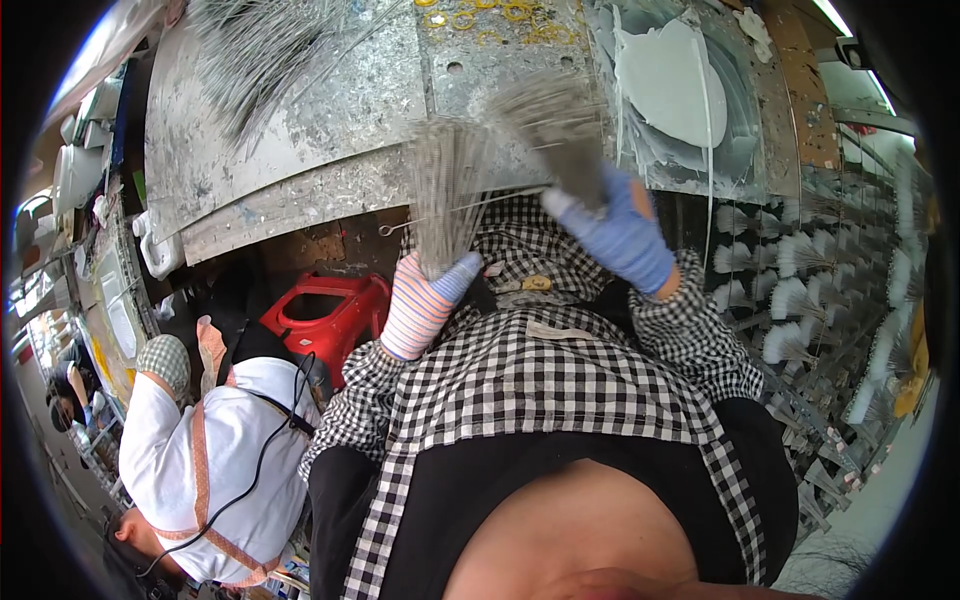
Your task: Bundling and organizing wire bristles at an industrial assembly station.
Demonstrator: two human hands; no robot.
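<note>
In a glove with white and orange stripes, my left hand (418, 305) is closed around the lower end of an upright bundle of thin grey wires (447, 185). My right hand (625, 235), in a blue striped glove, grips a second wire bundle (568, 135), which is tilted up to the left and smeared by motion. The tops of both bundles come close together over the table's near edge. A thin metal rod with a ring at one end (386, 231) slants across the left bundle toward my right fingers; I cannot tell what holds it.
The stained metal table (320, 150) carries a loose pile of wires (265, 60), yellow rings (510, 12) and a board with white paste (670, 85). White-tipped bundles (800, 255) fill racks at right. A red plastic stool (340, 312) and a co-worker (225, 450) are at left.
</note>
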